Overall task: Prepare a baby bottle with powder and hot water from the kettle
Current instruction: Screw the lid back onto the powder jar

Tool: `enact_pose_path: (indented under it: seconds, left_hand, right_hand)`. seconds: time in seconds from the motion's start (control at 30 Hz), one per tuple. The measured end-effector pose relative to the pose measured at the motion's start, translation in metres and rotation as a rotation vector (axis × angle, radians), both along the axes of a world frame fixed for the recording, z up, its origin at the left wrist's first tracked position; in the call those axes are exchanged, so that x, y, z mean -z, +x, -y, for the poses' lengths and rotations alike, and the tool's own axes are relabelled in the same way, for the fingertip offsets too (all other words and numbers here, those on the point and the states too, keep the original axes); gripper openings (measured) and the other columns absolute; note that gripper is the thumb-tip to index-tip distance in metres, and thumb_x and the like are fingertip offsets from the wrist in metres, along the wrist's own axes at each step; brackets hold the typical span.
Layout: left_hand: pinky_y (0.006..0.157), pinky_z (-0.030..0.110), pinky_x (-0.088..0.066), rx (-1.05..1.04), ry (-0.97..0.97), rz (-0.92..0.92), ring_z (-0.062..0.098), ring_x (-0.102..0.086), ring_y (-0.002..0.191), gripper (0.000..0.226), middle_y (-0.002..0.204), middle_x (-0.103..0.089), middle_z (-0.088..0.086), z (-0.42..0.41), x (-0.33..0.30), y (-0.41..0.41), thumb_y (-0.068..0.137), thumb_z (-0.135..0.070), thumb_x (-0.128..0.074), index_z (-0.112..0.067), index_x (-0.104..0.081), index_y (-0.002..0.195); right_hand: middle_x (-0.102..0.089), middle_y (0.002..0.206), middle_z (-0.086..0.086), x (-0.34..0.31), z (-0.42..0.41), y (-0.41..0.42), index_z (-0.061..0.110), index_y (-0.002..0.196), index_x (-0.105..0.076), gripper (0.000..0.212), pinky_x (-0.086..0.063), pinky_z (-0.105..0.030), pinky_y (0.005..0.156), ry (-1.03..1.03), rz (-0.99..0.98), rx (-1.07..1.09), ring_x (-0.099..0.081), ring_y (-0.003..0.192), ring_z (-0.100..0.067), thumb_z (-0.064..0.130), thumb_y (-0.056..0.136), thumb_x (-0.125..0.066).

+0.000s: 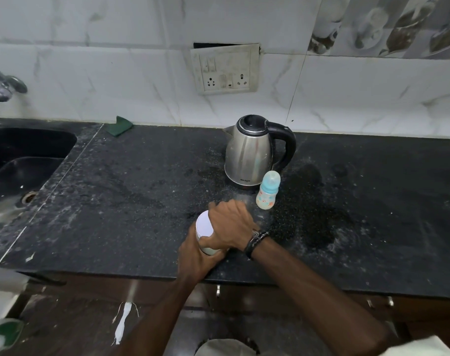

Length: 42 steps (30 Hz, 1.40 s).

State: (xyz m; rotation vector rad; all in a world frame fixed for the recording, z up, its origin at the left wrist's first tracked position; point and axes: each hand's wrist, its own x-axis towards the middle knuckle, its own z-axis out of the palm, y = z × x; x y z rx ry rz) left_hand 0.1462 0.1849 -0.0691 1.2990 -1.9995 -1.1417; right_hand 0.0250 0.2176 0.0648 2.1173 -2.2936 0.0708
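Note:
A white powder jar (204,224) with a white lid stands near the front edge of the black counter (131,191). My left hand (195,255) grips the jar's body from below. My right hand (231,224) is curled over the lid from the right. A small baby bottle (267,191) with a blue cap and printed body stands upright just behind and right of my hands. The steel kettle (252,152) with a black handle stands behind the bottle, lid closed.
A black sink (21,160) lies at the left with a tap (5,86) above it. A green cloth (119,125) lies against the wall. A socket panel (226,69) sits on the tiled wall. Drawers with handles (218,290) run below the counter.

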Motion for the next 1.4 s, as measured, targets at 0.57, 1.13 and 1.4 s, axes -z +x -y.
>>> enact_pose_path:
  seconds: [0.57, 1.13, 1.4]
  left_hand:
    - [0.078, 0.014, -0.044, 0.052, -0.107, -0.097, 0.004, -0.055, 0.100, 0.090, 0.111, -0.056, -0.007, 0.017, -0.004, -0.004, 0.048, -0.068, -0.081, -0.026, -0.054, 0.123]
    - [0.095, 0.042, -0.056, 0.123, -0.099, -0.151, 0.009, -0.061, 0.118, 0.101, 0.127, -0.057, -0.025, 0.061, -0.007, -0.067, 0.049, -0.056, -0.092, -0.035, -0.047, 0.137]
    - [0.095, 0.043, -0.056, 0.141, -0.077, -0.181, 0.008, -0.061, 0.116, 0.095, 0.127, -0.063, -0.018, 0.077, -0.009, -0.091, 0.051, -0.051, -0.092, -0.036, -0.051, 0.135]
  right_hand:
    - [-0.069, 0.100, -0.020, 0.035, -0.028, -0.018, 0.010, 0.100, -0.061, 0.058, -0.045, -0.042, 0.079, -0.146, 0.267, 0.343, -0.065, 0.094, -0.040, 0.054, 0.102, -0.023]
    - [-0.068, 0.113, -0.014, 0.082, -0.048, -0.026, 0.009, 0.110, -0.067, 0.024, -0.051, -0.040, 0.082, 0.165, 0.088, 0.349, -0.063, 0.106, -0.033, 0.013, 0.099, -0.046]
    - [-0.069, 0.110, -0.016, 0.081, -0.044, -0.027, 0.009, 0.106, -0.068, 0.023, -0.052, -0.040, 0.079, 0.189, 0.051, 0.320, -0.064, 0.103, -0.034, 0.009, 0.093, -0.049]
